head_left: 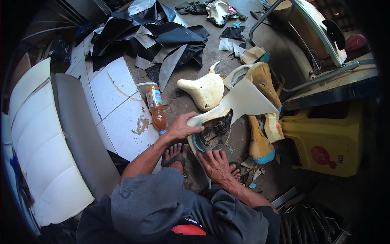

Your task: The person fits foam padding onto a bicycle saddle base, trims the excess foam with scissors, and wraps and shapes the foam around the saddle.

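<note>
Between my knees is a saddle (pixel 214 134) with its dark, dirty hollow underside facing up and a blue edge. A white foam sheet (pixel 248 97) lies around and beyond it. My left hand (pixel 183 127) is closed at the saddle's left side, thumb and fingers pinching the sheet's edge. At the near rim, my right hand (pixel 216 166) grips the saddle with curled fingers; its thumb is partly hidden. Just beyond lies a cream foam saddle pad (pixel 205 91). More worn foam saddle pieces (pixel 261 140) lie to the right.
A bottle of brown liquid (pixel 156 106) lies on white tiles at left. Black and grey sheet scraps (pixel 162 38) are heaped at the back. A yellow plastic crate (pixel 325 140) and metal-framed chair (pixel 321 32) stand right. A long white padded cushion (pixel 44 150) is at far left.
</note>
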The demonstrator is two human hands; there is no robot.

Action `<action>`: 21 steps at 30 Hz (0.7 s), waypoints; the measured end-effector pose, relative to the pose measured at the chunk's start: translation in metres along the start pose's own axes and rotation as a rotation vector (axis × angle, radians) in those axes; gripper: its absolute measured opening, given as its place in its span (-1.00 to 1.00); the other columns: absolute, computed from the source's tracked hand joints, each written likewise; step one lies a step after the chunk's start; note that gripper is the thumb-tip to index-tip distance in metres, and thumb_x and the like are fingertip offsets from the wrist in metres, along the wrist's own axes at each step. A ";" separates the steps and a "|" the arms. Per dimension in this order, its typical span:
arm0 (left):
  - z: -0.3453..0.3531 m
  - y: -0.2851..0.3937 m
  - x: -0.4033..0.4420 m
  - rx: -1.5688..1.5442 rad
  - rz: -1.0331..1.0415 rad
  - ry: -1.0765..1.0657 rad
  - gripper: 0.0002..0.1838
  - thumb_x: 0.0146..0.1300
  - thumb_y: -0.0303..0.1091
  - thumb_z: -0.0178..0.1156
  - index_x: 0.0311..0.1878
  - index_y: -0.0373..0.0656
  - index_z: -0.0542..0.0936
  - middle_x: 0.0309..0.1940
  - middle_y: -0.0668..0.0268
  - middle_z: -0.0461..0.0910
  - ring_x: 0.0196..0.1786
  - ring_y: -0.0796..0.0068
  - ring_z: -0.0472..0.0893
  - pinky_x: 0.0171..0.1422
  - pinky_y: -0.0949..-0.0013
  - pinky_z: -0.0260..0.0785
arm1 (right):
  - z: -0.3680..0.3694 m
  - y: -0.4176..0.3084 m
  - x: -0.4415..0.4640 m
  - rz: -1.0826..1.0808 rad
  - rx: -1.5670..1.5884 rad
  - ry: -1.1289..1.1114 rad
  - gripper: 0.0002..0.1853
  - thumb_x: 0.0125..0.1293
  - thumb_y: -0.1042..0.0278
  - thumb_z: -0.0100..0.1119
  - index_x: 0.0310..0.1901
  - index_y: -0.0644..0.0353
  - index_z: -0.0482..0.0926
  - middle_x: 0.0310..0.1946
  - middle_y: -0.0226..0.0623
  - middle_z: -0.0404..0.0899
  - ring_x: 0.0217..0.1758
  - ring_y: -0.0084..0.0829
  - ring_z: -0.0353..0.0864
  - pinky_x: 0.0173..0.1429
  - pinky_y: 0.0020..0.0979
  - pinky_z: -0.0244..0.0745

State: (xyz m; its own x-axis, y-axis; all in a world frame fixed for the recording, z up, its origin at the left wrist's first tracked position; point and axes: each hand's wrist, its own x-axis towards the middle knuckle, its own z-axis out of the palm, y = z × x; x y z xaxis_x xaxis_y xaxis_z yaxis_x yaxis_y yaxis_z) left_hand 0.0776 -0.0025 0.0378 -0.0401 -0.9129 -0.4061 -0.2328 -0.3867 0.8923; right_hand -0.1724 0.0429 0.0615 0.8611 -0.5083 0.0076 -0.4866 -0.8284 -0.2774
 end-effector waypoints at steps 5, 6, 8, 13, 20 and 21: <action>-0.005 0.013 0.004 0.001 -0.030 0.011 -0.44 0.17 -0.09 0.49 0.14 -0.25 0.62 -0.15 0.27 0.70 -0.10 0.53 0.63 0.07 0.38 0.46 | -0.016 0.016 -0.013 -0.072 -0.024 0.027 -0.49 0.13 0.35 0.17 0.19 -0.04 0.60 -0.03 -0.24 0.42 -0.03 -0.25 0.41 0.12 -0.17 0.33; -0.003 0.019 0.004 -0.002 -0.029 0.006 -0.44 0.17 -0.09 0.49 0.14 -0.25 0.62 -0.15 0.27 0.70 -0.10 0.53 0.63 0.07 0.38 0.46 | -0.019 0.015 -0.010 -0.087 -0.021 0.108 -0.50 0.12 0.37 0.18 0.18 -0.07 0.61 -0.01 -0.24 0.42 -0.02 -0.25 0.41 0.15 -0.16 0.34; -0.005 0.032 0.004 -0.042 -0.073 -0.009 -0.44 0.18 -0.09 0.49 0.13 -0.27 0.62 -0.17 0.28 0.70 -0.12 0.55 0.63 0.05 0.40 0.46 | -0.019 0.015 -0.003 -0.073 -0.021 0.130 -0.44 0.12 0.38 0.19 0.23 -0.15 0.60 0.01 -0.25 0.43 -0.03 -0.27 0.41 0.20 -0.15 0.33; -0.002 0.049 0.016 -0.073 -0.044 0.001 -0.43 0.17 -0.07 0.48 0.11 -0.28 0.64 -0.17 0.26 0.71 -0.12 0.54 0.64 0.04 0.40 0.46 | -0.047 0.034 0.017 -0.131 -0.173 0.212 -0.41 0.27 0.31 0.09 0.38 -0.18 0.48 0.07 -0.32 0.42 0.02 -0.35 0.44 0.26 -0.14 0.34; 0.010 0.082 0.050 0.081 -0.045 0.014 -0.39 0.12 0.00 0.44 0.11 -0.28 0.66 -0.16 0.13 0.73 -0.13 0.38 0.68 0.02 0.27 0.49 | -0.098 0.069 0.043 -0.326 -0.322 0.021 -0.41 0.32 0.30 0.05 0.43 -0.10 0.40 0.16 -0.30 0.39 0.18 -0.32 0.44 0.35 -0.08 0.31; 0.008 0.090 0.054 0.150 -0.048 -0.014 -0.39 0.12 0.02 0.43 0.11 -0.25 0.66 -0.17 0.12 0.74 -0.13 0.38 0.68 0.01 0.27 0.49 | -0.110 0.072 0.043 -0.358 -0.336 -0.019 -0.47 0.31 0.28 0.07 0.35 -0.04 0.47 0.16 -0.31 0.39 0.19 -0.34 0.44 0.37 -0.08 0.31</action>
State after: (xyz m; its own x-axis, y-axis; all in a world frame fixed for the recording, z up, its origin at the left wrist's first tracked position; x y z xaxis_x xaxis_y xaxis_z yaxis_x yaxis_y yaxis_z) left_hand 0.0467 -0.0852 0.0948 -0.0390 -0.8914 -0.4516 -0.3777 -0.4053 0.8325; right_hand -0.1866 -0.0647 0.1474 0.9840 -0.1763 0.0270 -0.1777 -0.9820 0.0645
